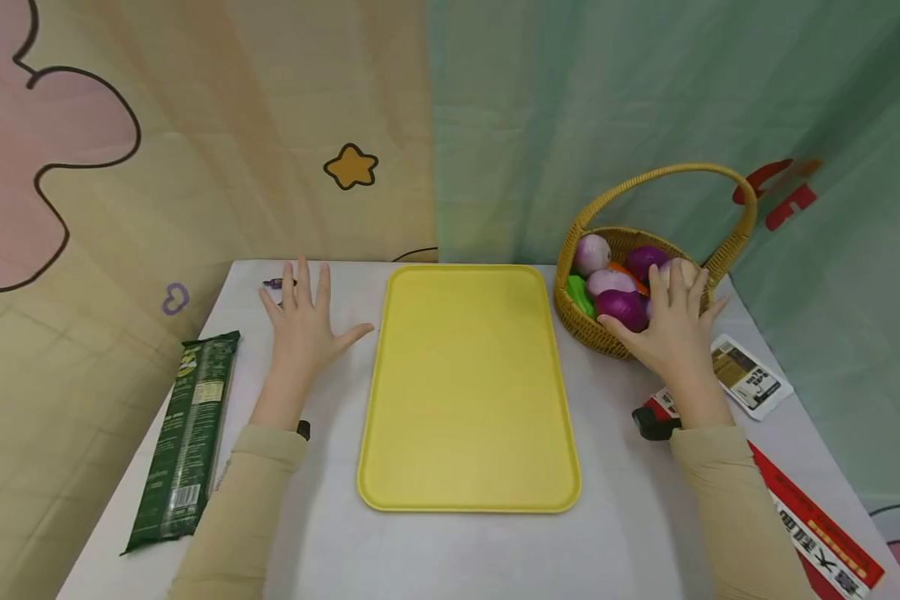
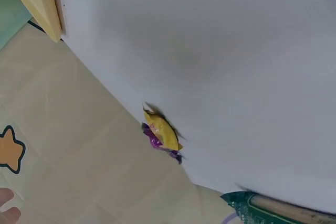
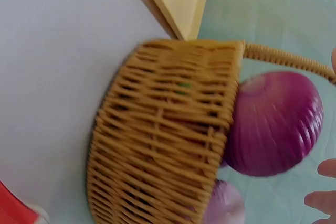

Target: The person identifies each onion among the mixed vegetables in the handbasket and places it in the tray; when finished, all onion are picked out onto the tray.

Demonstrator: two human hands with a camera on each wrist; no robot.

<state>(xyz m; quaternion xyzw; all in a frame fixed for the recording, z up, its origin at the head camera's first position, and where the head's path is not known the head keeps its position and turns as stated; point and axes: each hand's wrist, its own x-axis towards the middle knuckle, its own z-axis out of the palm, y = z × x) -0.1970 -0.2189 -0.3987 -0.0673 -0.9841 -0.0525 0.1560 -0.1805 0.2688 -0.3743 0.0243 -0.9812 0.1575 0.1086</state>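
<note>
My left hand is held with spread fingers over the white table, left of a yellow tray. It holds nothing, and two small wrapped candies, one yellow and one purple, lie near it at the table's far edge. My right hand is also spread, in front of a wicker basket with a tall handle, and partly hides its contents. Inside are purple onions, paler onions, something green and something orange. Only fingertips show in both wrist views.
A long dark green package lies along the table's left side. At right are a white-and-brown packet and a red package, partly behind the right sleeve. Patterned curtains hang behind the table.
</note>
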